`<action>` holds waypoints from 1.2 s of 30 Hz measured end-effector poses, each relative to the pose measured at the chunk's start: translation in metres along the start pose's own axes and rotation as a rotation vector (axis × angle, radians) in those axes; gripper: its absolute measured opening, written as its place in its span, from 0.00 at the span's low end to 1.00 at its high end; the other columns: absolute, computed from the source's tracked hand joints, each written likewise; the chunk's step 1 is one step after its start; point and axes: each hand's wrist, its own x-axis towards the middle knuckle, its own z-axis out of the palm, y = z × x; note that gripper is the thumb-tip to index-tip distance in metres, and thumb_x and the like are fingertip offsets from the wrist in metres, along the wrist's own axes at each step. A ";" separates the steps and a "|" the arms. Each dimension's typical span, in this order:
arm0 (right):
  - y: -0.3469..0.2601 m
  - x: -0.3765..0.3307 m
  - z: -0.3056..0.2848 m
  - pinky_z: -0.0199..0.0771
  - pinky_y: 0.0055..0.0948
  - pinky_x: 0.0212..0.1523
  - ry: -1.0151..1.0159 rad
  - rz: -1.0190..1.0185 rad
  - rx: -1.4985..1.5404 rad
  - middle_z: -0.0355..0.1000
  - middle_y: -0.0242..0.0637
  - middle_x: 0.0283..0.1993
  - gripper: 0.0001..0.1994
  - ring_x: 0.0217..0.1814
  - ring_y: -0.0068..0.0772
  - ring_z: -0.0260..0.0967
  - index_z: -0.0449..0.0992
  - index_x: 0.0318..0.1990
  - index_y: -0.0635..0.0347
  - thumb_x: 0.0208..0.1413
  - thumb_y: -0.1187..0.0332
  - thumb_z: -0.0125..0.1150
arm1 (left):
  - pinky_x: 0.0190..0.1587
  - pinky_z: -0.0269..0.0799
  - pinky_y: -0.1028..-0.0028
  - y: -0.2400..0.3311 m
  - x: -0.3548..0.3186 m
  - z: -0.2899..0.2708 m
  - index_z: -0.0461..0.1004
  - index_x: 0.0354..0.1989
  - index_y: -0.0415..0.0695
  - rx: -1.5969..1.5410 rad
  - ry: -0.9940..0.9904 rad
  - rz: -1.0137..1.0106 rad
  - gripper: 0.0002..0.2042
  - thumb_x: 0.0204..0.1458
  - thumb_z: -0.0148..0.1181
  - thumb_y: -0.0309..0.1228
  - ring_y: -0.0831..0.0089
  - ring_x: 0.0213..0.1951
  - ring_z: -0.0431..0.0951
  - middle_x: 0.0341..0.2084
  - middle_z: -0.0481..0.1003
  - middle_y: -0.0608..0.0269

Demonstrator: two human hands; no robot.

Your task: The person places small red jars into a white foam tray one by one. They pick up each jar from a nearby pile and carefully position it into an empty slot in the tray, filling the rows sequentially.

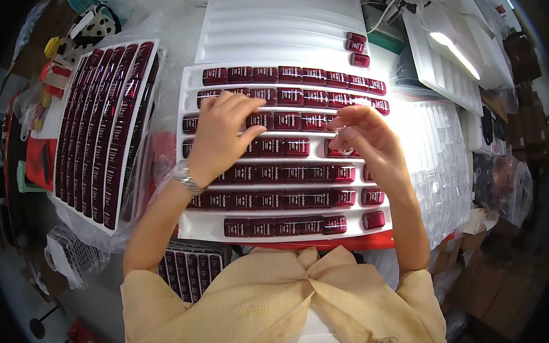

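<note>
A white ribbed tray (277, 236) lies before me, holding several rows of small glossy dark red cases (287, 172) with pale printing. Over the left part of the second to fourth rows is my left hand (224, 131), thumb apart from the fingers, nothing seen in its grasp. Its fingertips are at the cases of the upper rows; whether they touch is unclear. My right hand (372, 139) is bent over the right end of the third and fourth rows, thumb and fingers pinched together. Something small and shiny shows at its fingertips, too small to name. Cases beneath both hands are partly hidden.
Behind stands another white ribbed tray (276, 22), with a few dark red cases (358, 59) at its right edge. A filled tray (103, 131) rests on plastic wrap at the left. Clear plastic trays (436, 174) and a lit lamp (454, 53) are at the right.
</note>
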 end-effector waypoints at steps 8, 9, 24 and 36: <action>-0.010 0.007 0.025 0.80 0.27 0.47 0.067 -0.167 0.062 0.73 0.42 0.41 0.07 0.43 0.30 0.76 0.74 0.37 0.68 0.50 0.84 0.61 | 0.45 0.67 0.65 -0.012 -0.022 -0.022 0.75 0.38 0.42 -0.091 0.094 -0.047 0.17 0.39 0.70 0.29 0.63 0.40 0.73 0.39 0.74 0.63; -0.010 0.008 0.034 0.80 0.30 0.48 0.070 -0.211 0.056 0.73 0.44 0.42 0.07 0.44 0.32 0.76 0.74 0.36 0.68 0.50 0.85 0.61 | 0.44 0.70 0.68 0.008 -0.022 -0.021 0.72 0.38 0.40 -0.305 0.023 -0.198 0.15 0.42 0.69 0.25 0.68 0.40 0.74 0.38 0.75 0.62; 0.028 -0.104 -0.140 0.64 0.42 0.56 0.254 -0.025 -1.510 0.68 0.52 0.55 0.24 0.58 0.51 0.63 0.69 0.53 0.67 0.49 0.69 0.66 | 0.48 0.65 0.65 -0.012 -0.020 -0.029 0.76 0.42 0.42 0.065 0.000 -0.068 0.14 0.43 0.65 0.25 0.61 0.45 0.70 0.38 0.72 0.60; 0.054 -0.121 -0.134 0.65 0.42 0.44 0.386 0.042 -1.560 0.67 0.45 0.39 0.12 0.45 0.48 0.66 0.72 0.38 0.65 0.46 0.74 0.65 | 0.44 0.66 0.72 -0.041 -0.034 -0.038 0.78 0.46 0.43 0.017 0.037 -0.128 0.20 0.40 0.67 0.23 0.68 0.42 0.70 0.37 0.72 0.65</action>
